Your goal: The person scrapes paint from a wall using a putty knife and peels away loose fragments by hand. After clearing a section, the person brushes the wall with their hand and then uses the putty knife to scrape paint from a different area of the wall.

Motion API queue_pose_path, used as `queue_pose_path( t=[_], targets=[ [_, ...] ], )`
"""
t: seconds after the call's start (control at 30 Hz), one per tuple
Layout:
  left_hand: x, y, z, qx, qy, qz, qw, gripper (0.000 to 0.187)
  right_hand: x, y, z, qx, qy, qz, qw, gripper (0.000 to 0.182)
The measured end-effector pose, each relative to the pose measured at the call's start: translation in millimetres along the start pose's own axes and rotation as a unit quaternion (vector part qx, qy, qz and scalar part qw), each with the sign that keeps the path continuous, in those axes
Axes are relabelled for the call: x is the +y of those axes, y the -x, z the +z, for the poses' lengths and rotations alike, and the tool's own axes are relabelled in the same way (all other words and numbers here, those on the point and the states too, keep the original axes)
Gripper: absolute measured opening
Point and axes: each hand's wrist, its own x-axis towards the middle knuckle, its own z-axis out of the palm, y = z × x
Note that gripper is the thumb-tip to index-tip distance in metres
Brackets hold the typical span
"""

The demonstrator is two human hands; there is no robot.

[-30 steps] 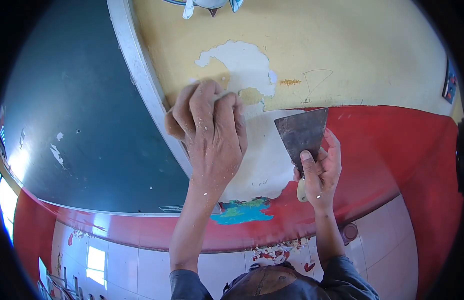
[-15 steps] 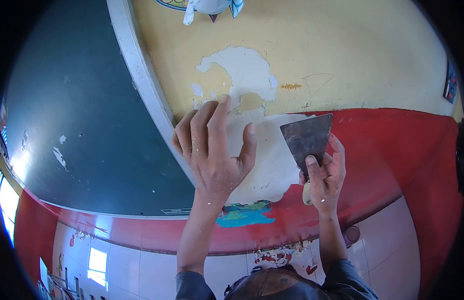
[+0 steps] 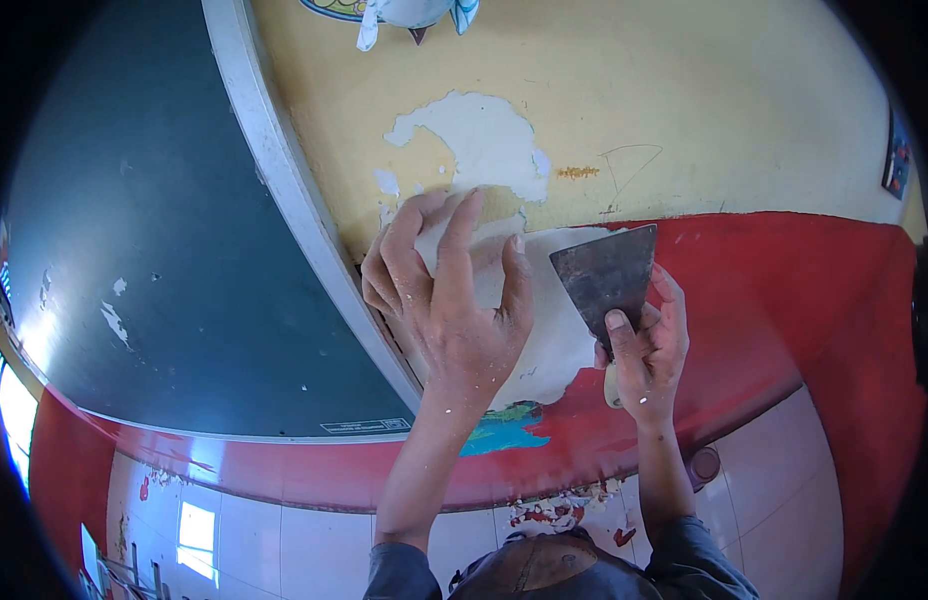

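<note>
My left hand (image 3: pixel 454 290) is raised in front of the wall with its fingers apart and nothing in it, over the left part of a bare white patch (image 3: pixel 559 300). My right hand (image 3: pixel 649 345) grips a wide metal scraper (image 3: pixel 609 280), blade up, with the thumb on the blade and a pale handle below. The blade is in front of the border between the bare patch and the red paint (image 3: pixel 754 290). Higher up, the yellow wall (image 3: pixel 704 100) has another peeled white area (image 3: pixel 489 135).
A dark green board (image 3: pixel 164 230) with a pale frame (image 3: pixel 284 165) fills the left. Paint flakes (image 3: pixel 549 515) lie on the tiled floor (image 3: pixel 324 550) by the wall foot. A round brownish object (image 3: pixel 703 466) stands at the lower right. A blue-white decoration (image 3: pixel 414 12) hangs at the top.
My left hand has moved to the right, and its fingers are bent a little more. My right hand holds the scraper in nearly the same place. The view has shifted slightly.
</note>
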Motion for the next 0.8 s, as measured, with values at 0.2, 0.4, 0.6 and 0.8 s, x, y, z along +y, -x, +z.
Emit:
queue_pose_path(
  t=[0.2,0.4,0.6,0.8],
  targets=[
    [2.8,7.2,10.9,0.053,0.016,-0.017,0.998,0.063,-16.5,-18.4,-1.3,-0.026,0.046,-0.084,0.995,0.049],
    [-1.5,14.6,26.4,0.125,0.038,-0.002,0.991,0.068,-89.0,-100.3,-1.7,-0.225,0.334,-0.38,0.832,0.035],
    [-3.0,15.6,29.2,0.15,0.052,-0.012,0.987,0.069,-146.4,-161.3,23.5,-0.374,0.484,-0.478,0.63,0.043],
    [-4.5,17.7,29.3,0.139,0.047,-0.009,0.989,0.066,-140.2,-190.4,36.7,-0.388,0.463,-0.512,0.611,0.045]
  ],
)
